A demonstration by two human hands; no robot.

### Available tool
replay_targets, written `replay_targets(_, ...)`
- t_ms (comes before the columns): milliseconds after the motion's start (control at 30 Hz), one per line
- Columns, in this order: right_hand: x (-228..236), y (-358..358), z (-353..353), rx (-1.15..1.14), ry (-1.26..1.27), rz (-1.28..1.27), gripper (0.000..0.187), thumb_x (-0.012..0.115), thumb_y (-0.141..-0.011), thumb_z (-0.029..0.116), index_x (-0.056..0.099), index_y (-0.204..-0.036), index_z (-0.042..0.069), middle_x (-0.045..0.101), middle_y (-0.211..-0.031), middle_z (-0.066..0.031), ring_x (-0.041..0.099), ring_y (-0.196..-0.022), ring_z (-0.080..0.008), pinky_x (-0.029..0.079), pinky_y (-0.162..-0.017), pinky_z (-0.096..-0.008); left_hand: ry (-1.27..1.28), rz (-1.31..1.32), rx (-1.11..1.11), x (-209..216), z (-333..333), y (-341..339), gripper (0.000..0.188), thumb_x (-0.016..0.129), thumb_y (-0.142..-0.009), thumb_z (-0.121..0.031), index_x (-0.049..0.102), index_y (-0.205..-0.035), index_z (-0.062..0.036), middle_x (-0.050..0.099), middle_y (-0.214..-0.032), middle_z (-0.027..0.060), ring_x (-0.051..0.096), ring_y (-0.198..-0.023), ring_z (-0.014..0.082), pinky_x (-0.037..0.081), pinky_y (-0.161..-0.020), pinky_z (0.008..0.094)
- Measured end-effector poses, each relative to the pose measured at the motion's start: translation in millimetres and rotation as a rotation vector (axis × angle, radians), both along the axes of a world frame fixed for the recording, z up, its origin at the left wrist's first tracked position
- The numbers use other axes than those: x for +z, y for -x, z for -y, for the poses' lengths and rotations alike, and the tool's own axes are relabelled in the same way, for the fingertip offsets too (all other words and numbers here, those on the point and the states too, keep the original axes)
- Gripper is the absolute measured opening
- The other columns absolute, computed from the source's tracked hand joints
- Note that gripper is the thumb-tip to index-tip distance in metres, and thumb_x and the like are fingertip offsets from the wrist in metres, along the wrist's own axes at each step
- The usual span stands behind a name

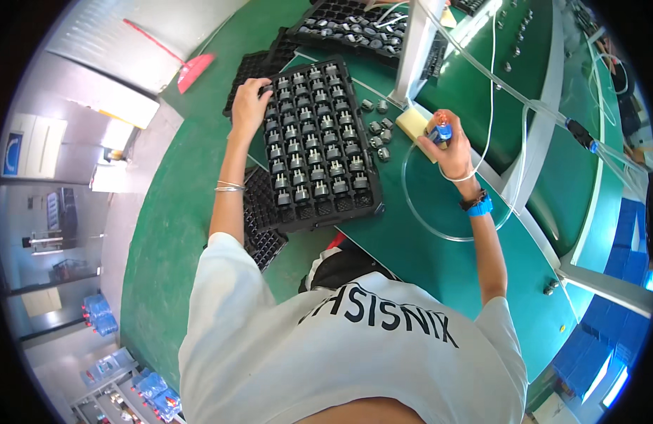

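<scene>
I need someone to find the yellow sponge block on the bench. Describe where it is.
On the green bench, look just right of the black tray full of small grey parts. The sponge lies at the foot of the white post, beside the right hand. It is the only pale yellow block there.

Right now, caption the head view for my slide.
Left hand steadies a black parts tray while right hand holds a small blue-tipped tool.

The room is bright and evenly lit, with hard white glare on the metal post point(414, 49) and along the far bench point(482, 25). Shadows under the tray point(319, 141) are soft and short. The fisheye bends straight edges near the rim, which is black. The centre is sharp; the corners go soft and washed out at lower right.
</scene>
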State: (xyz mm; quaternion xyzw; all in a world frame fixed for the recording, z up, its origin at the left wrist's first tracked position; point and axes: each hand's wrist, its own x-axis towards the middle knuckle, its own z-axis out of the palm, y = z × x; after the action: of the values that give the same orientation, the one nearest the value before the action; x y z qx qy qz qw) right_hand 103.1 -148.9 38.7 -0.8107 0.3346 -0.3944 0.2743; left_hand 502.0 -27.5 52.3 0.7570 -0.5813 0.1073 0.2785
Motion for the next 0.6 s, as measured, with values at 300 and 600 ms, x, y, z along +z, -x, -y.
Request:
replay_targets(300,-2,-4,2,0.032,0.032,0.014,0.056,0.076,-0.066,0.021,0.046,-0.11,0.001,0.054,-0.102,-0.0161,0.055,-0.09,-0.0326,0.044,-0.079,-0.0346,-0.292,-0.096,-0.053,21,16,-24,0.02,0.067,-0.067,0.001,0.059,-0.085,-0.0016,0.057,-0.078,0.01,0.058,-0.074,0.0208,0.046,-0.069,0.0305)
replay_targets(600,-7,9,73,-0.241,-0.142,0.181,0.023,0.06,-0.079,0.019,0.054,-0.094,0.003,0.058,-0.078,-0.0125,0.058,-0.07,-0.0182,0.046,-0.065,-0.0287,0.02,-0.893,-0.145,41,-16,7,0.012,0.051,-0.086,-0.006,0.051,-0.096,-0.0002,0.055,-0.096,0.0073,0.055,-0.088,0.0168,0.045,-0.079,0.0269)
